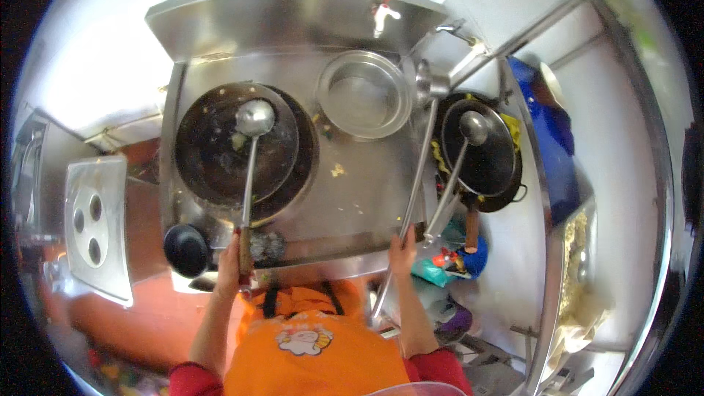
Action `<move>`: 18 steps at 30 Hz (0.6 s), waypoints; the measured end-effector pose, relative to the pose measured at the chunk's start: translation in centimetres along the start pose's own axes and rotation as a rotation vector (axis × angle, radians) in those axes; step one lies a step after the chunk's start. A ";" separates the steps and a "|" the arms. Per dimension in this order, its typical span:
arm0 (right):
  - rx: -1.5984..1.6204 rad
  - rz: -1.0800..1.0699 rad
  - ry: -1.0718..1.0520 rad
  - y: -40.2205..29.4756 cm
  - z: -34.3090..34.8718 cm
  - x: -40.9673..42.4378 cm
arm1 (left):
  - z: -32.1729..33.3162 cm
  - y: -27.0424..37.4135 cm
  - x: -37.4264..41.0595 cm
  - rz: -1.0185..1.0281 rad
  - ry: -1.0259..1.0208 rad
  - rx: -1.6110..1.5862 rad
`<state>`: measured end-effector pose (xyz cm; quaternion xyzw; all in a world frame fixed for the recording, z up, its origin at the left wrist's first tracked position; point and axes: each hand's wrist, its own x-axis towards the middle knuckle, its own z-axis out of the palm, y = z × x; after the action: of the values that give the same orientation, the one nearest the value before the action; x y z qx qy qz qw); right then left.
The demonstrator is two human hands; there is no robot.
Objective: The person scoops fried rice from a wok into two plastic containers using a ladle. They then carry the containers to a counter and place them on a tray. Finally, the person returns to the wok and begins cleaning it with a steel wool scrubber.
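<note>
My left hand (231, 265) grips the wooden handle of a metal ladle (255, 119). The ladle's round bowl is over a dark wok (209, 148), which has food bits in it. On the right, my right hand (403, 253) is closed around a long metal rod or handle (421, 170) that slants up towards a round metal part near the back of the stove. Between them, at the back of the steel worktop (363, 187), stands a round metal pot (363, 99).
Right of the worktop, a second ladle (473, 127) rests in a black wok (489, 165). A small black bowl (186, 251) stands at the front left. A tap (381, 15) juts from the backsplash. A white tray with holes (110, 231) lies far left, and a blue thing (550, 148) is on the right shelf.
</note>
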<state>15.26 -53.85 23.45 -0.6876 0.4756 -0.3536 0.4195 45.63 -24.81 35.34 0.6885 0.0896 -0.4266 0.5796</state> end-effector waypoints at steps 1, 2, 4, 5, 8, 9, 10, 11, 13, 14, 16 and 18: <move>0.159 0.170 -0.033 -0.1 0.5 2.2 | -0.2 -0.1 0.0 0.009 -0.005 0.009; 0.311 0.352 -0.074 -0.6 1.0 4.4 | -0.6 -0.4 0.0 0.013 -0.003 0.019; 0.278 0.345 -0.211 -0.7 1.1 8.8 | -0.2 -0.1 -0.3 0.002 0.044 -0.020; 0.279 0.329 -0.209 0.1 1.0 10.2 | -1.1 -0.7 0.0 0.056 -0.004 -0.006; -0.047 0.068 -0.019 0.9 3.3 12.9 | 0.2 -1.9 -0.1 0.429 0.347 0.423; -0.363 -0.150 0.151 -1.0 4.5 12.6 | 1.3 -0.1 -2.2 0.555 0.418 0.647; -0.671 -0.385 0.328 -3.0 5.3 12.2 | 1.6 1.3 -3.2 0.732 0.456 0.882; -0.511 -0.358 0.142 -4.6 6.5 10.8 | 1.7 2.1 -3.7 0.902 0.480 1.120; -0.193 -0.280 -0.227 -7.2 9.8 5.8 | 2.8 2.3 -4.2 0.624 0.341 0.933; -0.231 -0.288 -0.529 -7.2 12.1 2.7 | 3.4 2.6 -3.8 0.654 0.345 1.032; -0.130 -0.731 -0.894 -13.9 16.9 -3.2 | 3.8 2.6 -3.1 0.639 0.351 1.017; 0.111 -0.761 -1.207 -13.4 21.8 -7.8 | 5.0 3.9 -2.4 0.453 0.266 0.996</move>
<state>37.06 -38.55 26.33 -0.8590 -0.1313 -0.0570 0.4915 44.14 -29.53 39.97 0.9288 -0.2005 -0.1917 0.2455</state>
